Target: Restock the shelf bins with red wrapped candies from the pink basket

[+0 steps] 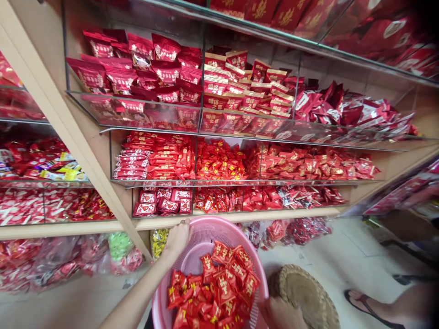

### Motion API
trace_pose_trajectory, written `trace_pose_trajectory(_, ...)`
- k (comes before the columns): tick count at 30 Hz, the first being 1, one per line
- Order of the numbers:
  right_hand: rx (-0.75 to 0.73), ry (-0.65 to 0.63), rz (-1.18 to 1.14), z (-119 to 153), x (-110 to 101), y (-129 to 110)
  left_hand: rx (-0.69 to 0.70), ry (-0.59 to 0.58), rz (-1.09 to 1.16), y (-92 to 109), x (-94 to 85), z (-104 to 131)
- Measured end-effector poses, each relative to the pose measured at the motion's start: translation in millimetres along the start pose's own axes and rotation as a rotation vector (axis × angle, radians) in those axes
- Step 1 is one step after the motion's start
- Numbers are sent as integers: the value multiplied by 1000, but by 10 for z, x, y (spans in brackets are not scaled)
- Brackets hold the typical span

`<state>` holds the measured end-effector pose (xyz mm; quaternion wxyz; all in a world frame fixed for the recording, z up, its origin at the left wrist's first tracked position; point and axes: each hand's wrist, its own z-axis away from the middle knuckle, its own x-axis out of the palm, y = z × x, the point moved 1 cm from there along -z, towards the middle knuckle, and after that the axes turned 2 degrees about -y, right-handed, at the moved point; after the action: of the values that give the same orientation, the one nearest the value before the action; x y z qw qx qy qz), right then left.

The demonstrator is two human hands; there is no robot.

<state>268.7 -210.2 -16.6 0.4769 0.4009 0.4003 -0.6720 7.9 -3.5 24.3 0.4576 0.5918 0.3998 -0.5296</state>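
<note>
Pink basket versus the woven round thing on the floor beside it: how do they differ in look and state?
The pink basket is perforated plastic and holds a heap of red candy packets; the woven mat is tan straw and carries nothing. The basket is held up, with the left hand gripping its far rim and the right hand at its near edge; the mat lies flat on the floor, untouched. Both are round.

1 pink basket [202, 237] holds a heap of red candies [219, 292], too many to count. 3 glass shelves [219, 132] carry red packets. 2 hands show: left hand [178, 237], right hand [281, 315]. 1 woven stool [308, 297].
</note>
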Motion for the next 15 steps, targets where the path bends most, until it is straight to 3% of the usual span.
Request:
trace_pose_trajectory(2,-77,119,15,-127,-351,-346,5,20,-4,12,22,14)
trace_pose_trajectory(4,-377,214,-38,-347,-557,-779,3,36,-9,16,34,20)
trace_pose_trajectory(6,-714,243,-31,-620,-575,-1193,0,49,-13,14,38,18)
trace_pose_trajectory(8,-916,157,49,-894,-456,-1502,-2,58,-16,4,39,13)
trace_pose_trajectory(11,-933,15,220,-1184,-238,-1718,-10,70,-18,-26,45,8)
trace_pose_trajectory(15,-742,-71,308,-1283,-117,-1682,-26,72,-16,-65,60,7)
